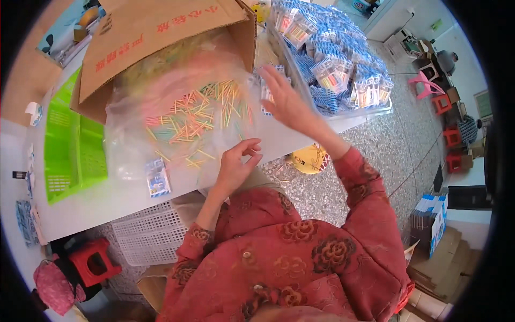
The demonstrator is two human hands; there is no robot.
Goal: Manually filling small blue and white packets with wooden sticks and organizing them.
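My left hand (237, 165) is just off the table's front edge, fingers bent with a gap between thumb and forefinger; I see nothing in it. Fingers outstretched and slightly blurred, my right hand (289, 107) is over the table's right side. Close to its fingers lies a small blue-and-white packet (265, 96), partly covered by the hand. Thin pink, yellow and green sticks (190, 121) are spread on a clear plastic sheet or bag (126, 145) that comes out of a tipped cardboard box (171, 27). Another blue-and-white packet (157, 177) lies near the front edge.
A clear plastic bin (370, 112) heaped with filled blue-and-white packets (338, 59) stands at the right. Bright green baskets (75, 145) sit at the left. Below are a white perforated basket (150, 233), a red stool (94, 261) and a yellow round object (310, 159).
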